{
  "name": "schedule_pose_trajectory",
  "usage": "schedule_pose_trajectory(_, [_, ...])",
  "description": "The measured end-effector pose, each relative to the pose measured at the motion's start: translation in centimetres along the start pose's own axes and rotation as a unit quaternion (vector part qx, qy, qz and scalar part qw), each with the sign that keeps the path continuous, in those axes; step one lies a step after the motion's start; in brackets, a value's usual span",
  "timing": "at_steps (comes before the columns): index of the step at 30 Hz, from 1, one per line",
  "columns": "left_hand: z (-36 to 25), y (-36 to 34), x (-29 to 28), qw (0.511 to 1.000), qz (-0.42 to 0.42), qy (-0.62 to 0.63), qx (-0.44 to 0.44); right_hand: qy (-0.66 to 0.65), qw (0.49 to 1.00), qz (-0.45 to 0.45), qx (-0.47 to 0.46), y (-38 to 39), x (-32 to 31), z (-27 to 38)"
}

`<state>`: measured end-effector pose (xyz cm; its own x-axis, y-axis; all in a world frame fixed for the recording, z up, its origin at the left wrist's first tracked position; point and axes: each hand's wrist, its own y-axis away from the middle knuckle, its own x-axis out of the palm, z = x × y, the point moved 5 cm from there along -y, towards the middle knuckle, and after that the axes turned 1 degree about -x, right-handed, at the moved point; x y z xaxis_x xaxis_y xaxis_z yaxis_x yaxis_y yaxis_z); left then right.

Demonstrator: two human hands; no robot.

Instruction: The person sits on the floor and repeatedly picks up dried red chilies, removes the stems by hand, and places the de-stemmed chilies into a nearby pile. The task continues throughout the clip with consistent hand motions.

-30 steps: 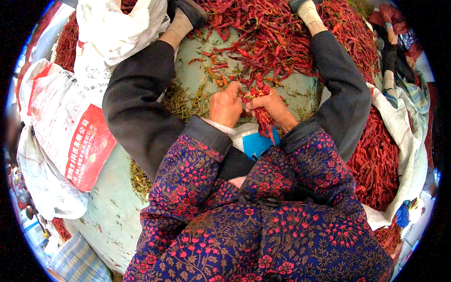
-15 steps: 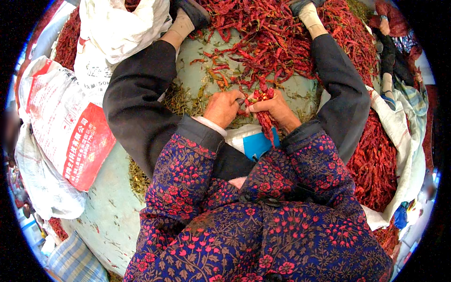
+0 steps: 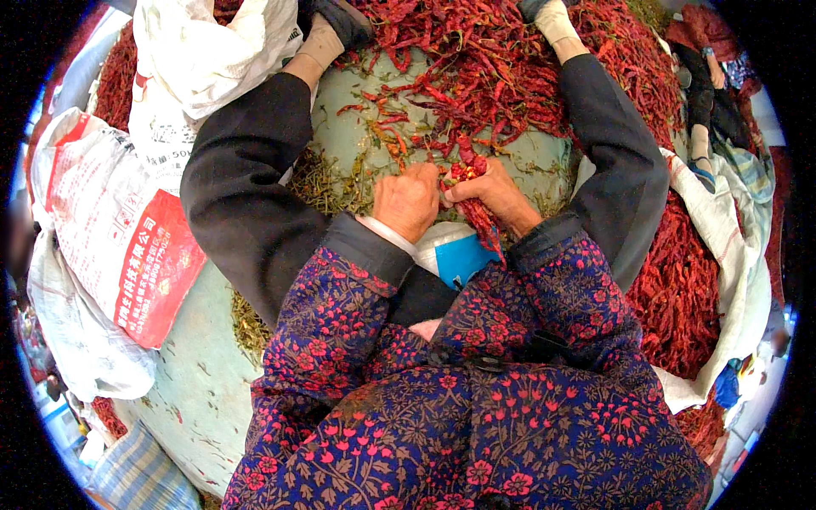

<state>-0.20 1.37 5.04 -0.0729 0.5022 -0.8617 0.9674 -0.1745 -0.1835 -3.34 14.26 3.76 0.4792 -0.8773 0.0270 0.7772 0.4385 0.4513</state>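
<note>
Left hand (image 3: 410, 201): fingers curled on the chilli bunch
Right hand (image 3: 493, 194): fingers clasping the dried red chilli bunch (image 3: 470, 183)
Ahead: chilli heap (image 3: 493, 59)
Left: white sack (image 3: 110, 229)

Jacket: dark navy padded cloth jacket (image 3: 476, 425) printed all over with small red and pink flowers and pale leafy sprigs, filling the picture from 5 to 7 o'clock.
Sleeves: same floral print, each ending in a plain dark grey cuff (image 3: 370, 248); a white inner cuff shows at the left wrist.
Trousers: plain dark grey cloth trousers (image 3: 246, 204), legs at 10 and 2 o'clock.
Socks: beige sock (image 3: 321, 44) at 11 o'clock, pale one at 1 o'clock.
Shoe: dark, at 12 o'clock.
</note>
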Motion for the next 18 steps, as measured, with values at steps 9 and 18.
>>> schedule_pose_trajectory(9, [7.3,-0.1,2.3,0.974,-0.011,-0.103,-0.201,-0.204,0.962,0.180,0.012,2.6,4.2,1.3])
schedule_pose_trajectory(18, [9.8,-0.3,-3.9,0.971,-0.105,-0.081,-0.199,-0.313,0.945,-0.045,-0.083,2.1,-3.6,1.9])
